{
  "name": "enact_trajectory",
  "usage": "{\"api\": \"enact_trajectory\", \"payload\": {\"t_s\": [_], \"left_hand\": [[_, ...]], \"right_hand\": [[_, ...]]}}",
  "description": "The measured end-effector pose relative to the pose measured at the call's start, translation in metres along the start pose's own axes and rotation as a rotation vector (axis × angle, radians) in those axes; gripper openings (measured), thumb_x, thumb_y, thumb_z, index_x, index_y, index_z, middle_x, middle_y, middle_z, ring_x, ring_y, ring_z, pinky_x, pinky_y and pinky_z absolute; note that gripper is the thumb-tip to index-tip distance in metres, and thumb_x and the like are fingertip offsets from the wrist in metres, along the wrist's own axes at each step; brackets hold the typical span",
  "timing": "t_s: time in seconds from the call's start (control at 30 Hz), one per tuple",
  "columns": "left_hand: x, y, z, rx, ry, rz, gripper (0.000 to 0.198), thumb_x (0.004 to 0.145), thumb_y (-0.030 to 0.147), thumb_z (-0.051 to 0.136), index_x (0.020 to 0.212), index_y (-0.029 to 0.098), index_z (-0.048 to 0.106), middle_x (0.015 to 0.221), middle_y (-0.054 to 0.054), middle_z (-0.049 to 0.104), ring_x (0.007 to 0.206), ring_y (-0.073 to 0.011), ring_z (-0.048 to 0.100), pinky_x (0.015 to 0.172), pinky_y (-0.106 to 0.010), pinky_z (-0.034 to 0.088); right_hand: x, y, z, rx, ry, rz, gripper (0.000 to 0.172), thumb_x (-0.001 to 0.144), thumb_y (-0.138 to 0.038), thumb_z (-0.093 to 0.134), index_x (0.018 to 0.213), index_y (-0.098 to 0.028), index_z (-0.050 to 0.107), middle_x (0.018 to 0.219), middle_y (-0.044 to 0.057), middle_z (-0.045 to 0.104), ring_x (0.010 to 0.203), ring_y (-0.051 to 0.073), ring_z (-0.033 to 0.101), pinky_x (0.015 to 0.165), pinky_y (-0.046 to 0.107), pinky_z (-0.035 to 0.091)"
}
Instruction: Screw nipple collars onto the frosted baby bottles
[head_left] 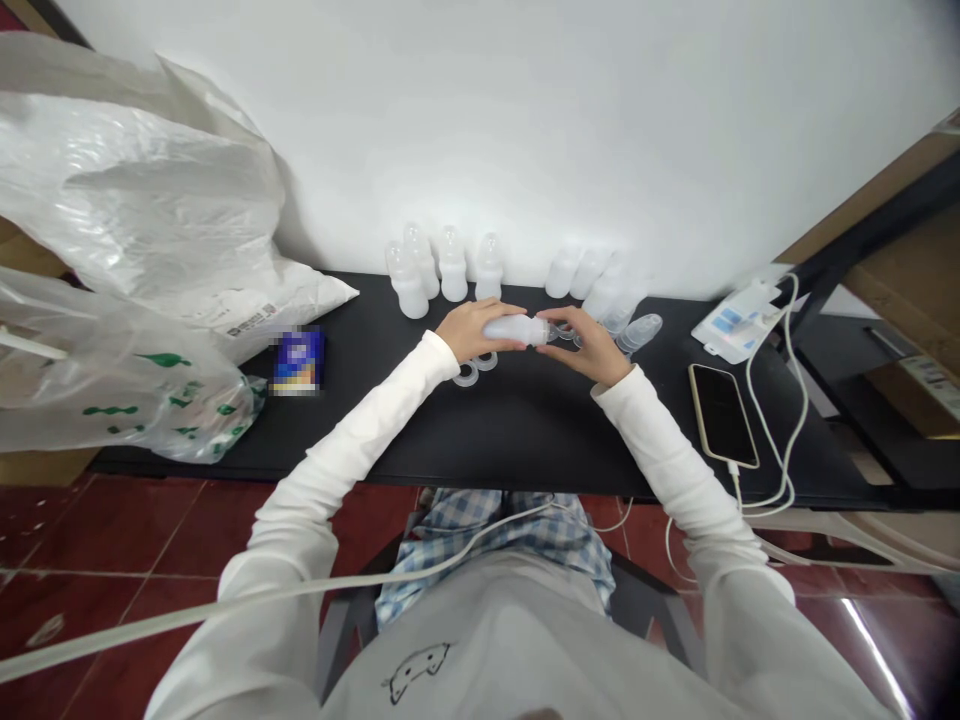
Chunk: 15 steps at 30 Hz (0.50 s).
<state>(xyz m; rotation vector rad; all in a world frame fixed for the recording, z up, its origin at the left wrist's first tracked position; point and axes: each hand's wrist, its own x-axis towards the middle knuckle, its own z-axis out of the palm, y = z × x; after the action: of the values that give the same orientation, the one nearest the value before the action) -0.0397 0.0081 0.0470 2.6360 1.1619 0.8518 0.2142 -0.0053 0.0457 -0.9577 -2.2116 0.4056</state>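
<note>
My left hand [474,332] is wrapped round the body of a white baby bottle [511,328], which lies sideways above the black table. My right hand [589,345] has its thumb and fingers closed at the neck end of the same bottle; what sits between those fingertips is partly hidden. Below my left hand lie white rings [465,374] on the tabletop. Beyond my right hand is a stack of clear domed caps [641,332]. Several bottles with clear caps [452,265] stand upright by the wall, and several white bottles [561,273] without visible caps stand farther right.
On the black table [480,430], a blue packet [298,362] lies left, beside large white plastic bags [150,200]. To the right are a phone [724,415] on a charging cable [802,400] and a white power strip [739,320]. A dark shelf frame [847,240] borders the right side.
</note>
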Motion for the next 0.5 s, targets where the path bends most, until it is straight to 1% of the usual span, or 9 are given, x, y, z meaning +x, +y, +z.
{"api": "enact_trajectory", "payload": {"t_s": [0.07, 0.13, 0.2, 0.23, 0.27, 0.33, 0.4, 0.5], "left_hand": [[0.000, -0.001, 0.001, 0.031, 0.032, 0.064, 0.059, 0.084, 0.060, 0.069, 0.130, 0.023, 0.065, 0.111, -0.007, 0.071, 0.098, -0.0225, 0.067, 0.085, -0.034, 0.048], [0.001, -0.002, 0.005, 0.118, 0.092, 0.136, 0.063, 0.084, 0.064, 0.066, 0.132, 0.023, 0.064, 0.114, -0.010, 0.071, 0.102, -0.0258, 0.067, 0.088, -0.039, 0.048], [0.000, -0.002, 0.009, 0.194, 0.134, 0.184, 0.061, 0.088, 0.066, 0.059, 0.133, 0.025, 0.063, 0.119, -0.012, 0.071, 0.108, -0.0285, 0.066, 0.093, -0.044, 0.047], [0.000, -0.002, 0.012, 0.219, 0.142, 0.197, 0.059, 0.090, 0.066, 0.056, 0.133, 0.027, 0.063, 0.120, -0.012, 0.071, 0.111, -0.0291, 0.065, 0.096, -0.046, 0.047], [-0.001, -0.002, 0.014, 0.234, 0.143, 0.203, 0.056, 0.092, 0.065, 0.053, 0.133, 0.029, 0.063, 0.121, -0.011, 0.071, 0.113, -0.0292, 0.065, 0.098, -0.047, 0.046], [-0.002, -0.002, 0.017, 0.242, 0.144, 0.199, 0.047, 0.097, 0.060, 0.048, 0.131, 0.032, 0.064, 0.121, -0.009, 0.071, 0.116, -0.0283, 0.064, 0.102, -0.050, 0.046], [-0.003, -0.001, 0.018, 0.224, 0.143, 0.185, 0.038, 0.101, 0.050, 0.044, 0.129, 0.035, 0.065, 0.119, -0.006, 0.072, 0.117, -0.0267, 0.064, 0.105, -0.051, 0.045], [-0.004, 0.001, 0.016, 0.167, 0.103, 0.172, 0.034, 0.103, 0.038, 0.040, 0.126, 0.037, 0.066, 0.116, -0.004, 0.073, 0.118, -0.0243, 0.065, 0.107, -0.051, 0.045]], "right_hand": [[0.001, -0.002, 0.004, -0.019, 0.029, 0.032, 0.054, 0.086, -0.070, 0.055, 0.109, -0.023, 0.066, 0.101, 0.009, 0.071, 0.092, 0.025, 0.065, 0.086, 0.041, 0.050], [0.004, -0.003, 0.009, 0.039, 0.057, 0.137, 0.060, 0.090, -0.075, 0.041, 0.089, -0.021, 0.067, 0.087, 0.008, 0.070, 0.083, 0.023, 0.064, 0.083, 0.040, 0.049], [0.007, -0.005, 0.014, 0.194, 0.026, 0.289, 0.070, 0.091, -0.078, 0.029, 0.074, -0.020, 0.064, 0.074, 0.007, 0.068, 0.073, 0.021, 0.063, 0.074, 0.037, 0.048], [0.008, -0.006, 0.015, 0.282, -0.008, 0.362, 0.073, 0.090, -0.079, 0.027, 0.070, -0.020, 0.064, 0.069, 0.006, 0.067, 0.069, 0.020, 0.062, 0.068, 0.034, 0.047], [0.010, -0.007, 0.016, 0.359, -0.044, 0.425, 0.075, 0.089, -0.082, 0.027, 0.068, -0.019, 0.064, 0.066, 0.006, 0.066, 0.066, 0.019, 0.061, 0.064, 0.033, 0.045], [0.012, -0.011, 0.014, 0.462, -0.104, 0.502, 0.077, 0.085, -0.085, 0.031, 0.066, -0.019, 0.065, 0.060, 0.005, 0.064, 0.060, 0.017, 0.059, 0.057, 0.030, 0.042], [0.012, -0.013, 0.010, 0.537, -0.151, 0.541, 0.077, 0.083, -0.087, 0.033, 0.065, -0.019, 0.065, 0.056, 0.004, 0.062, 0.056, 0.015, 0.058, 0.054, 0.029, 0.041], [0.009, -0.014, 0.004, 0.608, -0.268, 0.597, 0.079, 0.082, -0.088, 0.031, 0.066, -0.018, 0.065, 0.050, 0.004, 0.059, 0.052, 0.015, 0.057, 0.053, 0.028, 0.043]]}}
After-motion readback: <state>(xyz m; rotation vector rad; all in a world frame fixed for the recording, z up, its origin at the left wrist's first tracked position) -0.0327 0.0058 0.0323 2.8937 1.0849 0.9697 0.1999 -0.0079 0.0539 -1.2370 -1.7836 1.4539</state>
